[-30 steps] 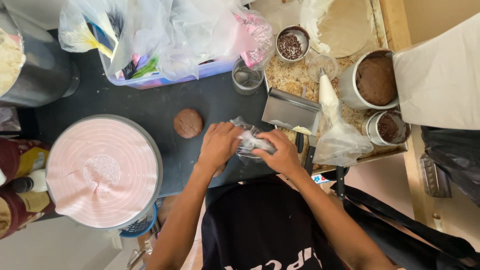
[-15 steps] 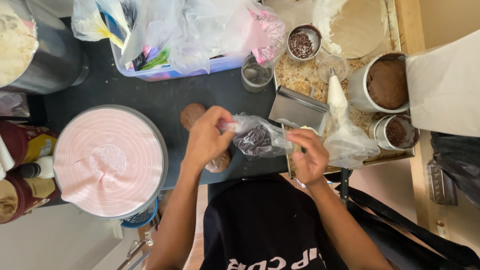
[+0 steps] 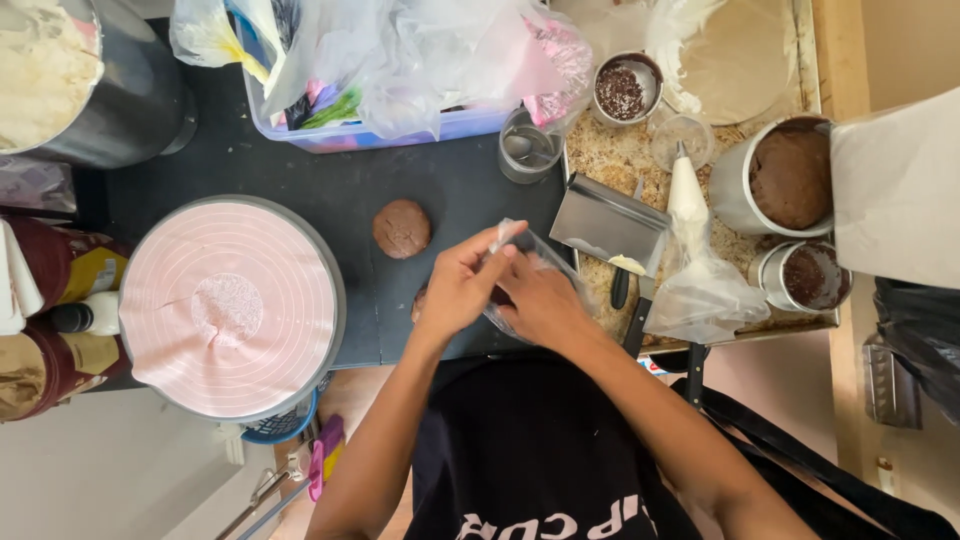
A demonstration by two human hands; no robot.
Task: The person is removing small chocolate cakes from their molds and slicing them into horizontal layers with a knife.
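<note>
— While the person's dark-shirted torso fills the six o'clock edge, what are the two hands doing just above it?

— Both hands meet at the near edge of the dark bench [image 3: 330,190]. The left hand [image 3: 455,290] has its grip pinched closed on the top of a small clear plastic bag [image 3: 520,262], thumb and fingertips together on the film. The right hand [image 3: 540,300] is curled shut around the bag from the three o'clock side, with something dark showing through the plastic.

— And just past the hands?

— At eleven o'clock of the hands, a round brown cookie [image 3: 402,228] lies flat on the bench, apart from them. A second brown piece peeks out under the left hand, mostly hidden. At nine o'clock sits a round pink ridged disc in a metal rim [image 3: 232,308].

— What lies to the three o'clock side?

— A tray [image 3: 610,160] carries a metal bench scraper [image 3: 608,220], a piping bag [image 3: 695,270] of white cream, and two metal tins of brown filling [image 3: 790,175], one large and one small.

— Farther off, toward twelve o'clock?

— A clear glass [image 3: 528,148] stands at the bench's far edge, beside a small metal cup of dark sprinkles [image 3: 624,88]. Behind them, a blue plastic tub [image 3: 400,130] is stuffed with crumpled clear bags, and at ten o'clock a large steel pot [image 3: 110,100] holds a pale mixture.
</note>
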